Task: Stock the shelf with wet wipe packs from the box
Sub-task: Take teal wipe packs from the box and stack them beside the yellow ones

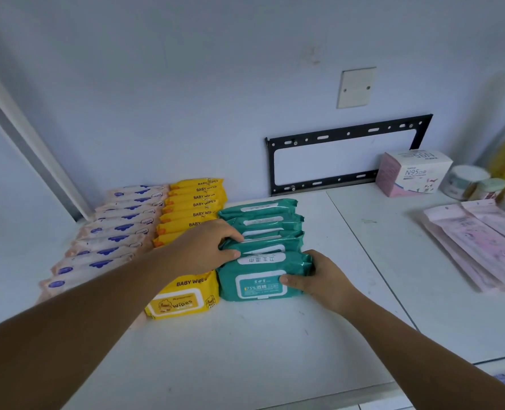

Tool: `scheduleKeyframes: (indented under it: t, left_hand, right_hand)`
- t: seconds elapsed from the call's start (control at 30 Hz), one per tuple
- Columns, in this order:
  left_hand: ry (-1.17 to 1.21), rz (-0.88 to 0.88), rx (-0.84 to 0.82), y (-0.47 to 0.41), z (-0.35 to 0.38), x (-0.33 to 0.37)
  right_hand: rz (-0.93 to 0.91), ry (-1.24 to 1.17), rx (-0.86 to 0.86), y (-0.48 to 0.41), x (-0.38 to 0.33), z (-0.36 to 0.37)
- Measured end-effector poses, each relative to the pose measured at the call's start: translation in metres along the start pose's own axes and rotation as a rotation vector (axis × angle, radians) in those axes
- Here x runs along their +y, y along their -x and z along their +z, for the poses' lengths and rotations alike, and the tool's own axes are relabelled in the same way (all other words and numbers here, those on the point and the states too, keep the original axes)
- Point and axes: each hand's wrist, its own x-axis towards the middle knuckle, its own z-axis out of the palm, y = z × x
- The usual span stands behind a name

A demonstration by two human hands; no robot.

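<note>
Three rows of wet wipe packs stand on the white shelf [245, 344]: peach packs [112, 235] at the left, yellow baby wipes packs [192, 202] in the middle, green packs [263, 223] at the right. My right hand [316, 281] grips the right end of the front green pack [257, 279], thumb on its label. My left hand [206, 247] presses on the left ends of the green packs just behind it, fingers curled over their tops. A yellow pack [180, 297] lies at the front of its row. The box is out of view.
A pink and white N95 mask box [410, 173] stands at the back right, with small jars [467, 182] beside it. Flat pink packets [481, 244] lie along the right. A black metal bracket [345, 155] is fixed to the wall behind.
</note>
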Motion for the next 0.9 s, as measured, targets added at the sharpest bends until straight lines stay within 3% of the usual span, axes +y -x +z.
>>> scheduleKeyframes:
  t: [0.4, 0.6, 0.8, 0.9]
  left_hand:
    - [0.025, 0.043, 0.049, 0.042, 0.003, -0.027]
    - [-0.115, 0.003, 0.164, 0.088, 0.010, -0.047]
    - [-0.171, 0.148, 0.311, 0.143, 0.038, -0.069]
    - [-0.147, 0.264, 0.247, 0.153, 0.060, -0.062]
  right_hand:
    - [0.029, 0.091, 0.132, 0.018, -0.001, 0.009]
    - [0.020, 0.122, 0.256, 0.027, -0.004, 0.021]
    - [0.018, 0.137, 0.375, 0.043, 0.001, 0.031]
    - [0.058, 0.151, 0.395, 0.053, 0.005, 0.033]
